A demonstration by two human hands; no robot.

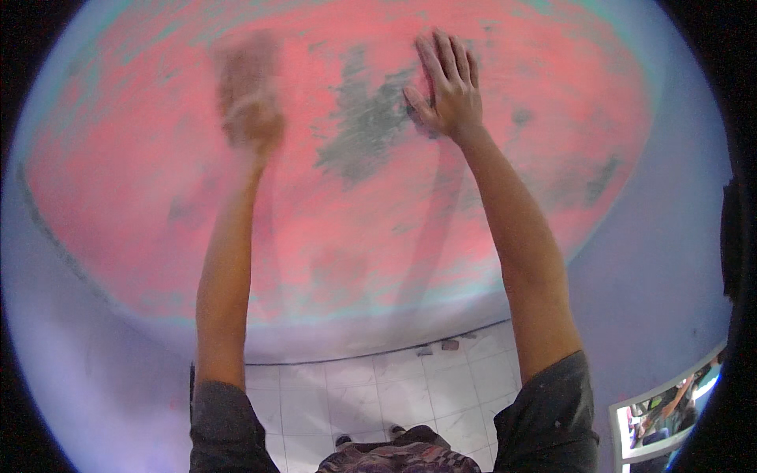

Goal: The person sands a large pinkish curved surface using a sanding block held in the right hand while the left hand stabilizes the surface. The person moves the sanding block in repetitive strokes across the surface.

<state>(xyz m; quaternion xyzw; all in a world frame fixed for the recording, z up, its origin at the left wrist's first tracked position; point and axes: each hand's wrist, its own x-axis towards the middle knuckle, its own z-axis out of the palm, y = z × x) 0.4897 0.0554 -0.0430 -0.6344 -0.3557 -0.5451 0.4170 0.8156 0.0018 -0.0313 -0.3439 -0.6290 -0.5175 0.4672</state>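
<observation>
My left hand [250, 91] smears into a blur against the wall [142, 236], while my right hand [451, 88] looks fairly crisp. The wall's middle is brightly lit, its side edges dimmer. Soft shadows [436, 229] fall between my forearms [226, 268]. The wall's bottom edge bows above the pale floor [355, 402]; blackness swallows the view's corners.

The wall patch [315, 221] is coral pink (streaked dark grey-green), the surrounding wall [646, 252] lavender, the floor tiles [402, 394] white.

Head-worn fisheye, angled down the wall [355, 236]
</observation>
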